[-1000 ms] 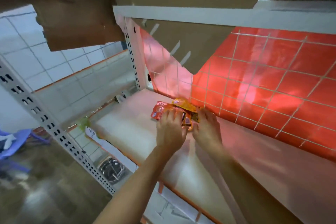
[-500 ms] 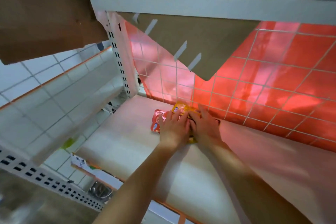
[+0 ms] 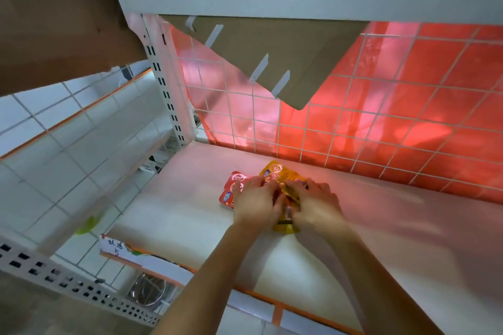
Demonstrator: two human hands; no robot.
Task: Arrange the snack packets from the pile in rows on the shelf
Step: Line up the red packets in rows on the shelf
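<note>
Working on the shelf (image 3: 177,212), toward its back left corner, just in front of the wire grid (image 3: 340,128). Small pile of snack packets there, mostly hidden under both hands. Left hand (image 3: 255,201) laid flat over the pile, fingers bent down onto it; cannot tell whether gripping or only pressing. Right hand (image 3: 317,207) touching it side by side, fingers curled inward and pinching the yellow packet (image 3: 275,170). Red packet (image 3: 230,193) sticking out just left of the left hand's knuckles, partly beneath the yellow one, long axis roughly front to back like its neighbour's. Probably still separating the two. Next: slide the red one leftward with the nearer left hand, holding the yellow back with the right, keeping both long axes parallel for a row.
</note>
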